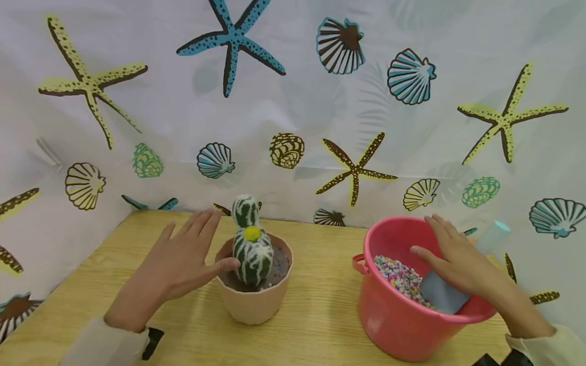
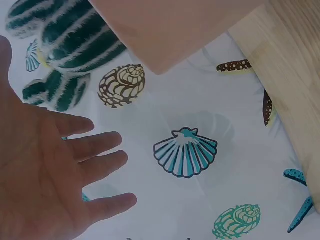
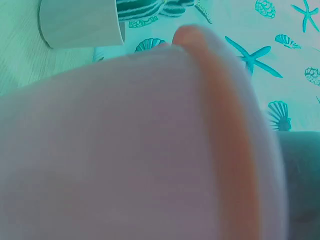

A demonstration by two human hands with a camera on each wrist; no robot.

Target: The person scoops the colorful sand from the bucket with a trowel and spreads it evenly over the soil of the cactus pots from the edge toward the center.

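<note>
A potted cactus (image 1: 254, 256), dark green with white fuzzy stripes and a yellow tuft, stands in a pale peach pot (image 1: 254, 304) of dark soil. My left hand (image 1: 185, 256) is raised beside the pot's left side, fingers straight and spread; in the left wrist view its palm shows with nothing in it. A pink bucket (image 1: 403, 325) stands to the right, holding many small multicoloured beads (image 1: 400, 277) and a grey-blue shovel (image 1: 439, 292). Over the bucket's right side, my right hand (image 1: 458, 259) is held with straight fingers, hiding the middle of the shovel's handle.
A light wooden table (image 1: 320, 284) lies under the pot and bucket. Behind and at the sides hangs a white cloth (image 1: 293, 101) printed with starfish and shells. The bucket's pink handle lug (image 1: 359, 263) sticks out toward the pot.
</note>
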